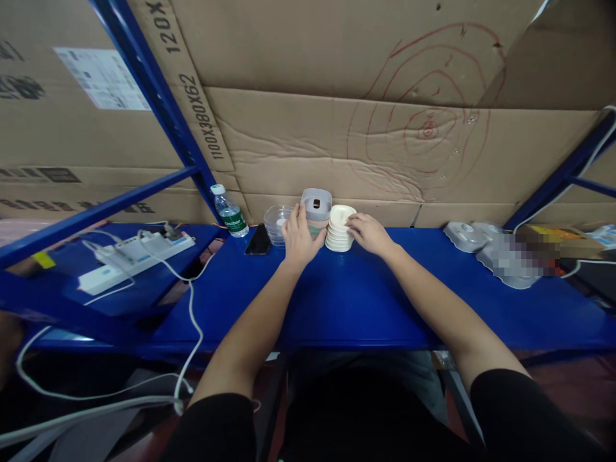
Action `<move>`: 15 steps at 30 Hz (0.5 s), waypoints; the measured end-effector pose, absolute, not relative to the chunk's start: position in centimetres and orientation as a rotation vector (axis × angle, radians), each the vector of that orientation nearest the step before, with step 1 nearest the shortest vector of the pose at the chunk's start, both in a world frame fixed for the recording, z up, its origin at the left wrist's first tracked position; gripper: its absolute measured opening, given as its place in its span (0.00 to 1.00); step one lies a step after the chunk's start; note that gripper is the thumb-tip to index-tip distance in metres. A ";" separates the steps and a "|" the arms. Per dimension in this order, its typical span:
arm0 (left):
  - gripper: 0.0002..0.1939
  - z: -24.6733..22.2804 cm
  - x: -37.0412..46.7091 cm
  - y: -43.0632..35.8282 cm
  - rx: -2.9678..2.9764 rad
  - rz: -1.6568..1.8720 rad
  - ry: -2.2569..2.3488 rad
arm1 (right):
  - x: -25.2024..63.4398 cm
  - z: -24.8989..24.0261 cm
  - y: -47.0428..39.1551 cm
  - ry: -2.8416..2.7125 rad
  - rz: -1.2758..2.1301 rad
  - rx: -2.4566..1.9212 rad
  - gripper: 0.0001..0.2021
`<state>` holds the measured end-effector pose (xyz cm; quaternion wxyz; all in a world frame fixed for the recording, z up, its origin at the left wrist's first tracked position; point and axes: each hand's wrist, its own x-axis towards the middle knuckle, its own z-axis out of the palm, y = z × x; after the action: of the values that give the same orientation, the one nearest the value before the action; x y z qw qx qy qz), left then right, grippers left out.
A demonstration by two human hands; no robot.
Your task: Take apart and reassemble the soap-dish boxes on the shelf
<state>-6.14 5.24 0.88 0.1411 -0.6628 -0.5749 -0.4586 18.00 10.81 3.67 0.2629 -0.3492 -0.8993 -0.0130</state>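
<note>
My left hand (pixel 299 239) is open, its fingers stretched forward and the thumb apart. It lies in front of a greyish square container with a dark hole (pixel 316 200), beside several nested clear plastic containers (pixel 276 221). Whether it touches either is hard to see. Just right of it stands a stack of cream square dishes (pixel 339 240). My right hand (pixel 369 233) reaches in from the right, its fingertips closed on the edge of the top dish. Something greenish (pixel 314 229) shows partly behind my left thumb.
A water bottle (pixel 231 212) and a black phone (pixel 258 240) are at the left on the blue table (pixel 346 308). Farther left, a white power strip (pixel 137 260) trails cables. Clear plastic packs (pixel 464 236) sit at the right. Cardboard (pixel 308 141) walls the back.
</note>
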 end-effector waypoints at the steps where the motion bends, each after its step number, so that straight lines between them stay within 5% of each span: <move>1: 0.46 0.9 -6.1 5.2 -1.914 -1.321 -1.664 | 18.3 3.5 10.7 -2.418 -0.026 -0.951 0.14; 9: 0.47 0.6 -6.2 5.3 -1.906 -1.301 -1.681 | 22.6 2.3 9.9 -2.275 0.049 -0.950 0.30; 15: 0.49 0.8 -6.2 5.3 -1.898 -1.329 -1.692 | 30.5 0.5 10.0 -2.214 -0.054 -1.273 0.32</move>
<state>-6.23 5.29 0.77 0.1356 -0.6554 -0.5843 -0.4590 30.54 10.03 0.45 0.2892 -0.4770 -0.8297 -0.0201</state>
